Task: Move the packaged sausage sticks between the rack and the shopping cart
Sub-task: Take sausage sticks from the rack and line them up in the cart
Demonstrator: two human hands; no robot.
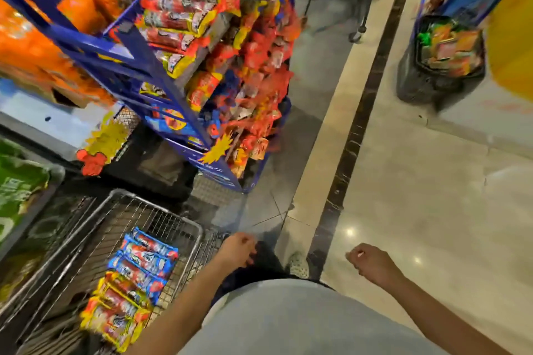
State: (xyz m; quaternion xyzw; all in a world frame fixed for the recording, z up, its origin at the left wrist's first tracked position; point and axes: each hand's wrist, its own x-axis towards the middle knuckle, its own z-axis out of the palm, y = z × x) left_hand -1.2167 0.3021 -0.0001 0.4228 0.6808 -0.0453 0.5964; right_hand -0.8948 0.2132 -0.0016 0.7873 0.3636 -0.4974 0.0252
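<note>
Both forward, left hand [238, 249], right hand [372, 262], fingers apparently loosely curled, empty

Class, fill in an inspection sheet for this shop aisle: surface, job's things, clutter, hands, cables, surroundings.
Surface: glossy tiled floor with a dark strip.
Job's things: sausage stick packs lying in the wire shopping cart; more on the blue rack.
Clutter: black basket of packets on the floor.
Hands: left hand and right hand loosely curled, empty.
Cables: nothing seen.
Surroundings: orange packs, green bags at left.
</note>
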